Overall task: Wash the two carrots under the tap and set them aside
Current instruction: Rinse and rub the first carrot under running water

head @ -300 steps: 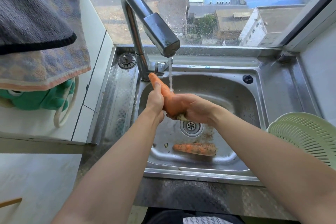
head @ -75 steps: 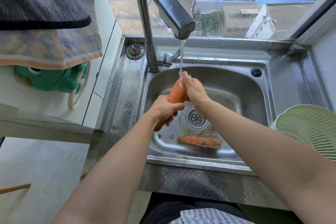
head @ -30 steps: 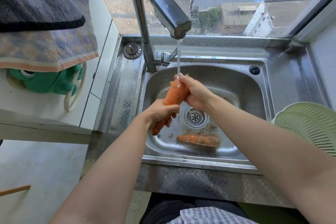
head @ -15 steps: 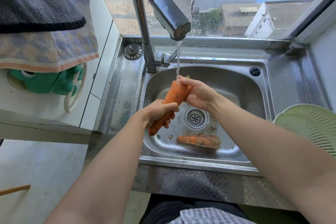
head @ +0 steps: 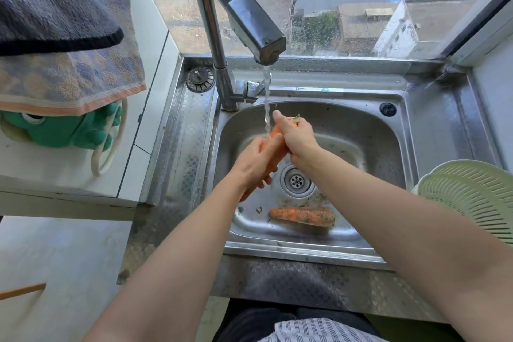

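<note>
The left hand (head: pixel 254 164) wraps its curled fingers round the lower half of a carrot (head: pixel 278 148), and the right hand (head: pixel 298 139) grips the upper half, thumb laid along it. The carrot is held above the sink (head: pixel 361 133), slanted, its long axis running from lower left to upper right: the thick stem end pokes out above the right hand, pointing away toward the window, and the thin tip points down and toward the person below the left hand. Water (head: pixel 267 97) falls from the tap (head: pixel 249 19) and strikes the bare stretch of carrot between the two hands. The second carrot (head: pixel 302 216) lies flat on the sink floor near the front wall, just in front of the drain (head: pixel 296 181), its long axis running left to right, narrow end to the left, dark dirt speckled over it. It is apart from both hands. A pale green colander (head: pixel 472 194) sits to the right of the sink, and a towel (head: pixel 63 36) hangs at the upper left.
</note>
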`<state>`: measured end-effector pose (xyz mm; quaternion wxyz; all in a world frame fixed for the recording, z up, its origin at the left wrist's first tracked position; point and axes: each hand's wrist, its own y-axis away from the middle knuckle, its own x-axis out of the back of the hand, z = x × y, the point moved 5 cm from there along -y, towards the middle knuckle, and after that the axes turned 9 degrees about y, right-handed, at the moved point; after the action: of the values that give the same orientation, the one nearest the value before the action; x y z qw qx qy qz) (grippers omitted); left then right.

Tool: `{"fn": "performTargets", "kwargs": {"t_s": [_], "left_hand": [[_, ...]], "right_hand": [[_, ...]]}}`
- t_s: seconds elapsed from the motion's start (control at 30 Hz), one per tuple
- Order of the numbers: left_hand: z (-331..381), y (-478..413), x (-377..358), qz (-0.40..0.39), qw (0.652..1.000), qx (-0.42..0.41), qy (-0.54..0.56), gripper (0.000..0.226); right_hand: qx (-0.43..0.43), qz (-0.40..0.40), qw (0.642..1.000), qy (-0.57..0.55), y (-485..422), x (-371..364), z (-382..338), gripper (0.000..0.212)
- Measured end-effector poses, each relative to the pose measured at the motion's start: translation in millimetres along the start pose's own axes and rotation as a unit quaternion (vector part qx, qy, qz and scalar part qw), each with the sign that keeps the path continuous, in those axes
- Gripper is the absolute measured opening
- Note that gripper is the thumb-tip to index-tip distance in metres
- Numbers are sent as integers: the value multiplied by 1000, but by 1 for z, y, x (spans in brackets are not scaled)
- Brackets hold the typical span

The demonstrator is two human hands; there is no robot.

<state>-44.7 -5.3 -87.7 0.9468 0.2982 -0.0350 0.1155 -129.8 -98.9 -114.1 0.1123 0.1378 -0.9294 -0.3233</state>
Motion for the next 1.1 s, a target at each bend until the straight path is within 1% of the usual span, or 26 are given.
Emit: {"fn": "performTargets", "kwargs": {"t_s": [0.07, 0.13, 0.17, 0.2, 0.27, 0.3, 0.37, 0.43, 0.5, 0.6, 0.7, 0.8, 0.83, 0.87, 0.9, 0.97, 1.0, 1.03, 1.07, 1.1], "left_hand": [[2, -1, -1, 14, 999, -22, -24, 56], [1, -5, 8, 62, 997, -18, -32, 54], [-1, -7, 12, 79, 996, -11, -27, 53], [-2, -6, 14, 78, 997, -7, -15, 52], [-2, -3, 9, 33, 999, -16, 1, 50], [-1, -1, 5, 5, 1000, -24, 0, 48], [2, 0, -1, -27, 999, -34, 0, 43], [1, -3, 2, -20, 1000, -18, 1, 43], [1, -6, 8, -6, 1000, 2, -6, 49], [0, -4, 6, -44, 999, -5, -32, 45], [1, -1, 6, -60, 998, -12, -14, 36], [0, 1, 9, -82, 996, -8, 24, 43], [1, 1, 9, -84, 996, -9, 28, 42], [2, 1, 9, -80, 996, -8, 24, 40], [2, 0, 10, -69, 998, -4, 14, 42], [4, -5, 12, -34, 999, 20, -9, 56], [4, -7, 15, -14, 999, 39, -9, 63], [4, -8, 17, -1, 998, 62, 4, 69], [4, -6, 17, -1, 996, 84, 37, 72], [3, -5, 16, -14, 991, 102, 80, 73]], "right_hand": [[-28, 18, 999, 4, -2, 2, 2, 53], [-33, -13, 999, -19, -4, 1, 6, 55], [-22, -37, 999, -28, -3, 0, 6, 55], [-5, -56, 998, -33, -4, -2, 6, 52], [23, -56, 998, -25, -7, -3, 5, 42], [22, -39, 999, -18, -7, -3, 3, 42], [5, -14, 1000, 0, -9, 0, 1, 53], [-9, -23, 1000, 5, -8, 0, 0, 63], [-20, -28, 999, 5, -9, -1, 3, 66], [-17, -8, 1000, 13, -11, -1, 4, 62], [-19, -4, 1000, 23, -11, -3, 3, 58], [-12, -11, 1000, 25, -10, -4, -2, 58], [-9, -15, 999, 28, -10, -6, -4, 59], [-8, -18, 999, 31, -8, -6, -7, 60], [-11, -20, 999, 32, -7, -7, -8, 62], [-15, -35, 999, 15, -5, -7, -6, 67], [-10, -59, 998, 3, -1, -7, -6, 62], [8, -89, 996, -10, 2, -8, -6, 51], [29, -124, 992, -21, 7, -8, -7, 36], [47, -147, 987, -33, 11, -8, -8, 27]]}}
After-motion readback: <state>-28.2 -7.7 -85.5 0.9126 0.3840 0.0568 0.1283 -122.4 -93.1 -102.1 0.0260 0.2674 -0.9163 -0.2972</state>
